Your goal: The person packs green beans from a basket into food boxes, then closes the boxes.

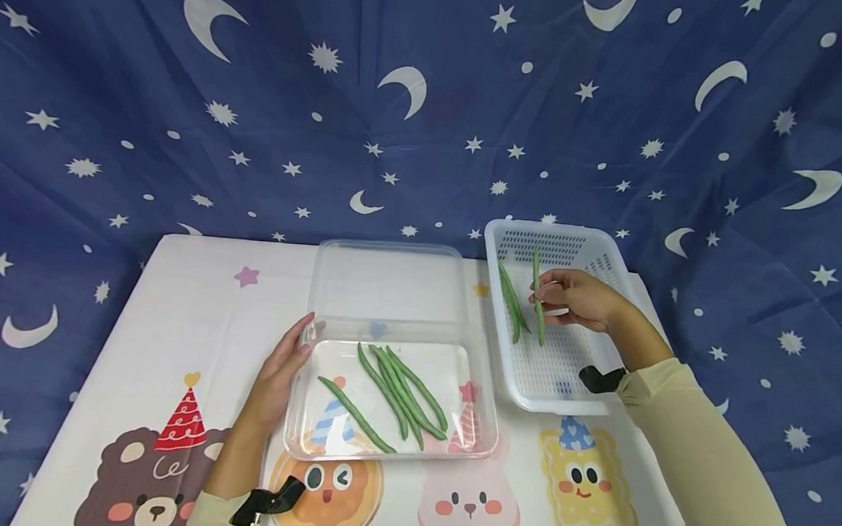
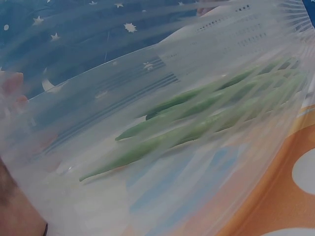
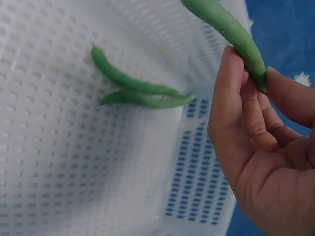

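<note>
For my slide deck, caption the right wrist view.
Right hand pinching a green bean; two more lie in the perforated white plastic basket.

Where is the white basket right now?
In the head view, the white basket stands on the right, beside the clear container, beneath the right hand.

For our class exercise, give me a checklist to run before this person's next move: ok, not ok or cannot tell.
1. Right hand pinching a bean: ok.
2. Left hand holding the clear container: ok, at its left side.
3. Clear lid off the container: ok, lying behind it.
4. White basket empty: not ok, two loose beans inside.
5. Container beans all bunched: not ok, a stray bean lies apart.
6. Firmness of the pinch: cannot tell.
</note>
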Motion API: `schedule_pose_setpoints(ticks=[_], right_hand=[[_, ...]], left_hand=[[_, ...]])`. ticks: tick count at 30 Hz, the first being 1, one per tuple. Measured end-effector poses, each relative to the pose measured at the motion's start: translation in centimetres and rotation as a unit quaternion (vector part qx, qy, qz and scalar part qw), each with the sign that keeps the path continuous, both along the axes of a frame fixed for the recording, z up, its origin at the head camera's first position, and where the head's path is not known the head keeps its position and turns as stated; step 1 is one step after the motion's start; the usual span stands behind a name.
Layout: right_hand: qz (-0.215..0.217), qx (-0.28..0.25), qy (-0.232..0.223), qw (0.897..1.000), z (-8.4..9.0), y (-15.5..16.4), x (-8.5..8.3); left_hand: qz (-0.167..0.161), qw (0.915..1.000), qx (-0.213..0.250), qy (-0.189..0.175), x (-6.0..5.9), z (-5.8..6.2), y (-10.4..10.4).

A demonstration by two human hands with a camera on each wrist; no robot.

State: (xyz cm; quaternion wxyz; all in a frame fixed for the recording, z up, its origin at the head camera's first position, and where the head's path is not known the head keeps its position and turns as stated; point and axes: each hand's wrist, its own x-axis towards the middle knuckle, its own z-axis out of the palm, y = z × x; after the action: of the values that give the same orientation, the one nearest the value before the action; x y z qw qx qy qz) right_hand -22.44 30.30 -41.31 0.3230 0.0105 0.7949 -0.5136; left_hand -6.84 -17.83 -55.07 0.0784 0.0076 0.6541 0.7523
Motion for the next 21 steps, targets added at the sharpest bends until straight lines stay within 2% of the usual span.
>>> schedule_pose_setpoints(ticks=[6, 12, 21], right_hand=[[0.016, -0.035, 0.04, 0.998, 1.2, -1.1, 1.8], [0.008, -0.043, 0.072, 0.996, 2.0, -2.0, 3.8], [-0.004, -0.061, 0.081, 0.995, 3.1, -3.2, 6.0]], left_hand=[[0.0, 1.0, -0.001, -0.001, 0.0, 0.1, 0.0], [0.0, 1.0, 0.003, 0.006, 0.1, 0.0, 0.0], [0.0, 1.0, -0.001, 0.001, 0.2, -0.1, 0.1]])
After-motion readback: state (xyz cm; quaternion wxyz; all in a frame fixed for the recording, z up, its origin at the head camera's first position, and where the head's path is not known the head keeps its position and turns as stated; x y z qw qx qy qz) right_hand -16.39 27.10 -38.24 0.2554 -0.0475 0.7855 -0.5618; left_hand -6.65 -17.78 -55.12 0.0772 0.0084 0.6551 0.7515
